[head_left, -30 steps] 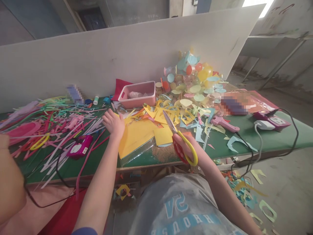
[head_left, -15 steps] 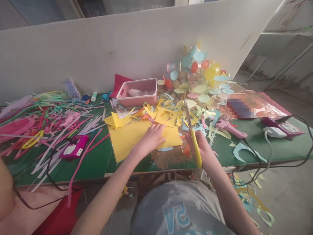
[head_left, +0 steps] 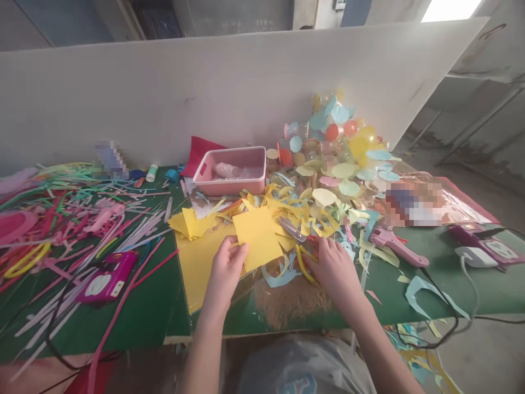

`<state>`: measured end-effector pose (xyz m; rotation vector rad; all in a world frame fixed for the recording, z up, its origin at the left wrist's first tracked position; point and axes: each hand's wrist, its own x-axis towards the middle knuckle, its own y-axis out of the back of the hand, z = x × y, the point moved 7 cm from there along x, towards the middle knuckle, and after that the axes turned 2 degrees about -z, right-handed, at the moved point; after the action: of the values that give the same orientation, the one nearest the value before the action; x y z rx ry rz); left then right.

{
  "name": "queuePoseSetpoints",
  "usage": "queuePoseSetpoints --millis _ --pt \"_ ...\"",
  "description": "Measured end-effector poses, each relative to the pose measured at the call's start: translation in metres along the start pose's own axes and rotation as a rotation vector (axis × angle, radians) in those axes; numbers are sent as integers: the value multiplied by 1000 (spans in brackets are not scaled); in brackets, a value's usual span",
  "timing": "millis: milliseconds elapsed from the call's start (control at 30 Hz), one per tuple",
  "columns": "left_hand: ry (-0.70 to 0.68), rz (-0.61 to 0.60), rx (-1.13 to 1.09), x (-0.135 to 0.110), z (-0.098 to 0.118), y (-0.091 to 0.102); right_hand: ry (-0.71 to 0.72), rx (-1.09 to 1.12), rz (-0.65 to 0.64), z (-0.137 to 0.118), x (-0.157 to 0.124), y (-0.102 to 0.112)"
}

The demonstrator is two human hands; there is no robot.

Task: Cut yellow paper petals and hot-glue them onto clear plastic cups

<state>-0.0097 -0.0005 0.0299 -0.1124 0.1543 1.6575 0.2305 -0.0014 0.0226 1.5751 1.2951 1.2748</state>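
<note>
Pinching yellow paper [head_left: 259, 236] at its fingertips, the left hand [head_left: 228, 268] is nearly closed. Scissors [head_left: 293, 230] touch the curled right hand [head_left: 334, 268]; whether gripped, I cannot tell.

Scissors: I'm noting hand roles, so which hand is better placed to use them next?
Probably the right hand: it touches the scissors at the handle end, while the left hand pinches a yellow paper.
</note>
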Motion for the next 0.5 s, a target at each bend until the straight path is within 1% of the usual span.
queuePoseSetpoints --millis 67,133,233,300,333,400,500 --pt "64 -1 -119 -4 -7 -6 38 -38 51 -7 -1 5" --pt "103 -4 -199 -8 -10 -12 95 -17 92 -20 -5 16" --pt "157 -28 -277 -15 -13 -22 313 80 119 -52 -14 32" --pt "201 -38 -293 -20 -15 -27 449 136 128 -70 -21 39" --pt "218 -39 -296 -22 -16 -29 495 161 132 -75 -23 41" --pt "240 -43 -316 -27 -17 -33 542 212 154 -81 -25 45" --pt "270 -68 -432 -31 -16 -42 545 273 196 -79 -24 49"
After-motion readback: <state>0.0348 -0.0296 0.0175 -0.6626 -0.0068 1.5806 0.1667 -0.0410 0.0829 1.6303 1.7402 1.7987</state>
